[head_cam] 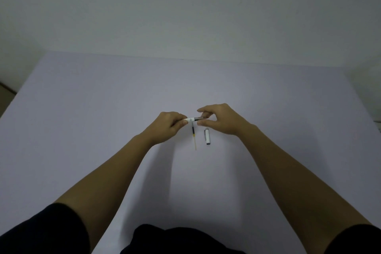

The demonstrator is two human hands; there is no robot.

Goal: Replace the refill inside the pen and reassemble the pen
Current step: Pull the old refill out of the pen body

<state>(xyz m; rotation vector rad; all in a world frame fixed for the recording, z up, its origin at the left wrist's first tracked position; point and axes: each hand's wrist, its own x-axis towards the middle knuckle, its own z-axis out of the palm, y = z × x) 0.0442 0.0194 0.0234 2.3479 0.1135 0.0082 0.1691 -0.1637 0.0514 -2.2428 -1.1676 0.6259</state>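
A white pen barrel lies level between my two hands, a little above the table. My left hand grips its left end. My right hand pinches the dark tip section at the barrel's right end. Below them on the table lies a loose refill, black at the top and pale yellow toward me. The white pen cap with its clip rests on the table just right of the refill, under my right hand.
The pale lilac table reaches to a plain wall at the back. Its left edge runs diagonally at the far left. A dark object shows at the right border.
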